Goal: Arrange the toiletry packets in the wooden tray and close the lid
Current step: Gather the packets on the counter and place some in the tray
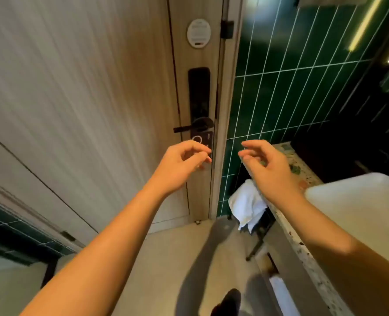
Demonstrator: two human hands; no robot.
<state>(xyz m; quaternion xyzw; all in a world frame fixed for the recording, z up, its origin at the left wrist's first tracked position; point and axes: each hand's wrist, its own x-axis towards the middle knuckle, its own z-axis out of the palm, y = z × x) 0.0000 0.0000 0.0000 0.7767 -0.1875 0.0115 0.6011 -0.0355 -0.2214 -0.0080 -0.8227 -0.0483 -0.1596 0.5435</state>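
Observation:
Neither the wooden tray nor any toiletry packets appear in the head view. My left hand (182, 163) is raised in front of the door, its fingers loosely curled and apart, holding nothing. My right hand (266, 165) hovers beside it at the same height, over the end of the speckled counter (296, 165), fingers apart and empty. Both forearms stretch out from the bottom of the frame. The picture is blurred by motion.
A pale wooden door (98, 99) with a black lock plate and lever handle (197, 126) faces me. Green tiled wall (280, 87) stands to the right. A white basin (360, 201) sits on the counter at right. A white towel (248, 204) hangs below the counter's end.

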